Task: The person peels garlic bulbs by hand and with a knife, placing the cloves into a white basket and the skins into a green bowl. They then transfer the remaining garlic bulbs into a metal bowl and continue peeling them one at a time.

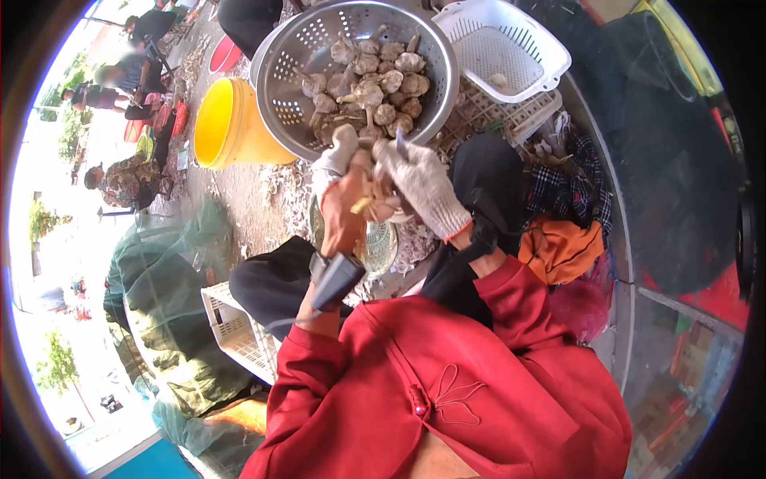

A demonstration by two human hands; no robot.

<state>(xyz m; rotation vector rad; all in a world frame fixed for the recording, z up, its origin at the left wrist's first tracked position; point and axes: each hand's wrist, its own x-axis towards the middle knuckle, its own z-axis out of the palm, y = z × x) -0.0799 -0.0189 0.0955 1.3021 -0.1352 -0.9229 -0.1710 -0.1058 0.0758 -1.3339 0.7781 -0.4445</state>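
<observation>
A steel colander (pixel 279 104) with perforated sides holds many garlic bulbs (pixel 365 94) with short stems. Just below its near rim, my left hand (pixel 345 188), partly covered by a white glove, is closed around garlic. Close beside it is my right hand (pixel 419 182) in a pale knitted glove, its fingers bent over the same garlic and a small dark-bladed tool (pixel 400 144). The held garlic is partly hidden by the fingers. Beneath the hands is a greenish mesh basket (pixel 381 246), partly covered.
A yellow bucket (pixel 231 124) stands left of the colander, a white plastic basket (pixel 507 48) at its right. A white crate (pixel 235 331) and green net sacks (pixel 171 279) lie at the left. Orange cloth (pixel 561 249) is at the right. Other people sit far left.
</observation>
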